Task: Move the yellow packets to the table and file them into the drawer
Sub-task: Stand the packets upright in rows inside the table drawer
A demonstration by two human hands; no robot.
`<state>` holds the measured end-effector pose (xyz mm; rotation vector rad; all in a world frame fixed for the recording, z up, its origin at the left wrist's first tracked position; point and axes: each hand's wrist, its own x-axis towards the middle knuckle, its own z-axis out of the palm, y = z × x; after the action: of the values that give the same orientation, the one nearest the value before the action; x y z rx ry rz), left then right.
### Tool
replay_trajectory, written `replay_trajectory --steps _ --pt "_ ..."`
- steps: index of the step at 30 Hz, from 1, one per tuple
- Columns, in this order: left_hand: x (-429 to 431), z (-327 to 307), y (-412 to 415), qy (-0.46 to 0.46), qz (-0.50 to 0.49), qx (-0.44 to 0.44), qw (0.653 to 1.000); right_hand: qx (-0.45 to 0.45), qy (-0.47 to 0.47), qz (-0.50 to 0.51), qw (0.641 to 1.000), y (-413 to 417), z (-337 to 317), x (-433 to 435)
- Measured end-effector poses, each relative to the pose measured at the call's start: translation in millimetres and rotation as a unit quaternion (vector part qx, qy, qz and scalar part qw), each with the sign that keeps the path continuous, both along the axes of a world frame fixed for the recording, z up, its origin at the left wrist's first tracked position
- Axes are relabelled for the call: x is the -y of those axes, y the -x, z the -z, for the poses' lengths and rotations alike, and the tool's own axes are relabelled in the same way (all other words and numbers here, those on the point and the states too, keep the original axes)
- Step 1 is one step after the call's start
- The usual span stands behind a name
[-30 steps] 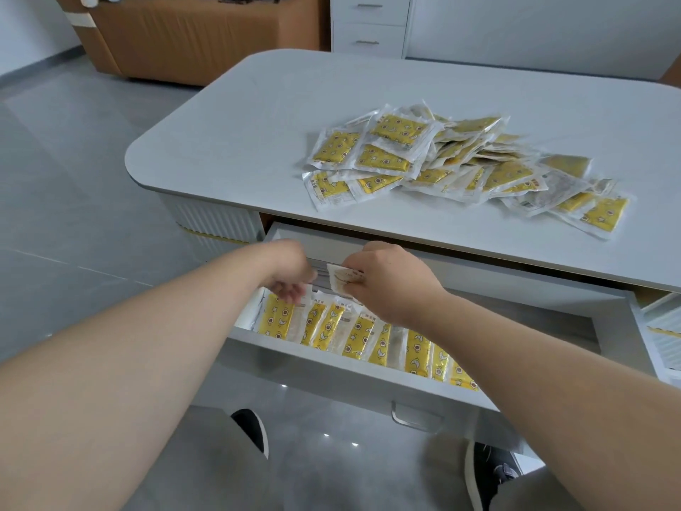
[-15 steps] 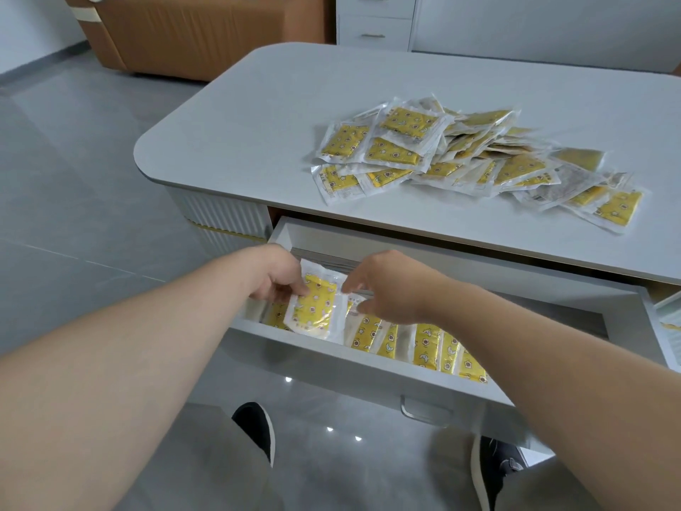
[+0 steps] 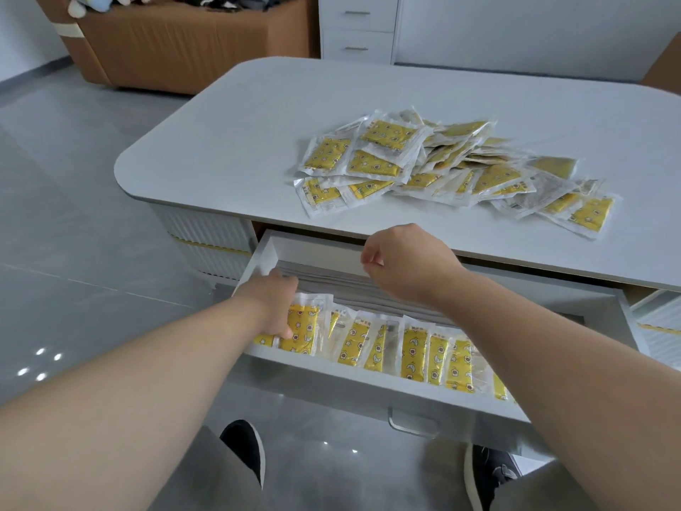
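A heap of yellow packets [image 3: 435, 167] in clear wrappers lies on the white table [image 3: 239, 149]. Below the table's front edge the white drawer [image 3: 368, 381] is pulled out, and a row of yellow packets [image 3: 416, 352] stands upright along its front. My left hand [image 3: 274, 307] reaches into the drawer's left end and holds the leftmost yellow packet [image 3: 304, 328] by its left edge, upright in the row. My right hand [image 3: 401, 260] hovers above the drawer's back, fingers loosely curled and holding nothing.
Grey flat sheets [image 3: 353, 289] lie in the back of the drawer. A second drawer [image 3: 659, 326] is partly open at the right. A brown sofa [image 3: 184, 38] and a white cabinet [image 3: 357, 27] stand behind the table. My shoes [image 3: 245, 448] are on the grey floor below.
My left hand has lowered the packet into the drawer's left end. My right hand has let go of it and risen above the drawer.
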<state>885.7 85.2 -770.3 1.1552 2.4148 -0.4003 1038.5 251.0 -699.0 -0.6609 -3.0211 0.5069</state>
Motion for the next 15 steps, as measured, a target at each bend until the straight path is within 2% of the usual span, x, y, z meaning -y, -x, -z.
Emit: replay_trajectory --steps 3,5,7,9,11,13,15 --pt "-15.3 -20.3 -11.2 0.064 0.026 -0.03 0.997 -0.006 0.006 0.033 0.999 -0.5 -4.9 -8.4" --pt "-32.9 -41.8 -20.5 0.104 0.025 -0.009 0.994 -0.021 0.02 0.061 0.998 -0.4 -10.6 -15.5" --pt "-48.8 -67.5 -30.5 0.09 0.026 0.022 0.995 -0.048 0.057 0.095 0.993 -0.2 -18.0 -22.6" --pt "-60.3 -91.7 -36.1 0.009 0.014 0.044 0.999 -0.083 0.115 0.144 0.979 -1.1 -27.0 -31.4" --pt "-67.8 -110.5 -38.4 -0.107 0.012 0.03 0.994 -0.129 0.173 0.204 0.955 -4.5 -35.7 -43.0" --pt "-73.1 -119.2 -39.0 -0.228 -0.012 0.021 0.973 -0.17 0.247 0.268 0.916 -5.5 -41.2 -54.3" --pt "-83.1 -122.2 -41.0 -0.345 -0.052 0.014 0.937 -0.21 0.316 0.327 0.865 -5.7 -48.0 -65.7"
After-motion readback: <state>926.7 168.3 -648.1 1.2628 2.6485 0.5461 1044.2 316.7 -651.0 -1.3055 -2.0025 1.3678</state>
